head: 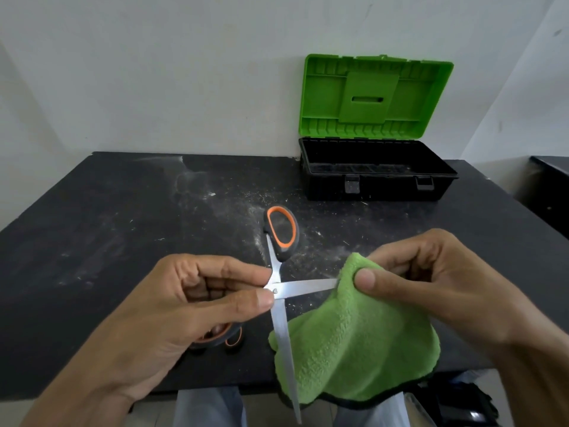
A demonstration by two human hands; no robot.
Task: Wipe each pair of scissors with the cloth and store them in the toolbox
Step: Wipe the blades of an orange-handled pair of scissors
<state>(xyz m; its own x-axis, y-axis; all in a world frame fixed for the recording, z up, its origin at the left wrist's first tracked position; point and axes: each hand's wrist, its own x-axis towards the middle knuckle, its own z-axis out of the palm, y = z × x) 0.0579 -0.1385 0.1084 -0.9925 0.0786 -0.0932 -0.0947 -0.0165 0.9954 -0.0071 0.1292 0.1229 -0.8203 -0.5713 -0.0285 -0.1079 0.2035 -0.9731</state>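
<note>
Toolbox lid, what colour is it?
The toolbox lid is bright green, standing open above the black base; the head view shows it best.

scissors' 1 blade tip inside cloth, 1 handle mostly behind left hand

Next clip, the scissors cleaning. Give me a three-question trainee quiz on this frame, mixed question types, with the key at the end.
1. True or false: the toolbox lid stands open.
2. Fill in: the left hand pinches the scissors at their ____, with the blades spread apart.
3. Which hand grips the green cloth around one blade? A) left hand B) right hand C) neither
Key: 1 true; 2 pivot; 3 B.
</note>
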